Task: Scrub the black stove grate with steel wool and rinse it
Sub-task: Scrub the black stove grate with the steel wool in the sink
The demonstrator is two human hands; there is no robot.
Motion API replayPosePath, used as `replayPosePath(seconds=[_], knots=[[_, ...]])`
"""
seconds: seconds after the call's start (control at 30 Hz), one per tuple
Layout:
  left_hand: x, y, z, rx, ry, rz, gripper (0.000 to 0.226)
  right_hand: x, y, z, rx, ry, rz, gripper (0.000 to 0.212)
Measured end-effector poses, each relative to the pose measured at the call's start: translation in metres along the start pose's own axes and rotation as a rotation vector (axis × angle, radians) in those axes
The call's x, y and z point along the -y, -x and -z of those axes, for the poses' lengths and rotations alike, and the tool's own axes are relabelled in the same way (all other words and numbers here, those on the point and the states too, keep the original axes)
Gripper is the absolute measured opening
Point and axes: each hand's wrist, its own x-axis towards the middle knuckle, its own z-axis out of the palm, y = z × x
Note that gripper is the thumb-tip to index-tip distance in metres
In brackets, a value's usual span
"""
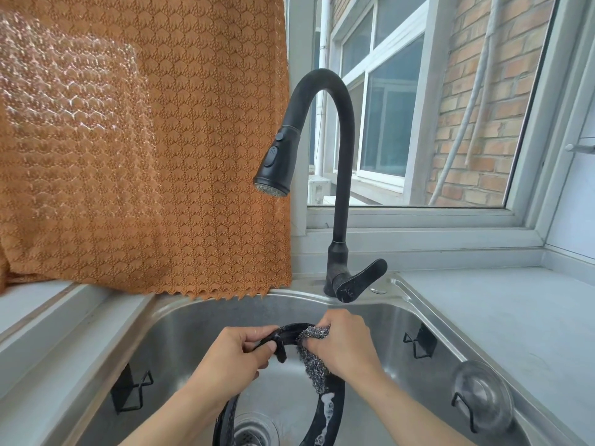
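One steel sink (370, 320) holds one black grate (335, 400), upright over the drain (252, 431), with foam on its right side. The left hand (231, 358) has fingers curled round the grate's top. The right hand (347, 342) pinches one steel wool (314, 355) against it. One black tap (338, 201) stands at the sink's back edge; its writing is unreadable.
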Motion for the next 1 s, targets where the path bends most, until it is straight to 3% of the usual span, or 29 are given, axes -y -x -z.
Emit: replayPosePath(seconds=[0.37,0.5,0.67,0.77,1.0], knots=[[-0.005,0.005,-0.007,-0.02,0.057,0.025,0.043,-0.028,-0.026,-0.012,0.094,0.037,-0.292,0.025],[-0.008,0.009,-0.01,-0.025,0.087,0.043,0.03,-0.029,-0.029,-0.011,0.152,-0.048,-0.375,0.024],[-0.015,0.015,-0.016,-0.023,0.064,0.059,0.043,-0.028,-0.025,-0.014,0.244,-0.288,-0.47,0.039],[-0.016,0.018,-0.019,-0.021,0.048,0.058,0.04,-0.031,-0.026,-0.018,0.267,-0.471,-0.558,0.045],[-0.022,0.023,-0.02,-0.009,0.023,0.055,0.041,-0.05,-0.033,-0.01,0.29,-0.623,-0.624,0.018]])
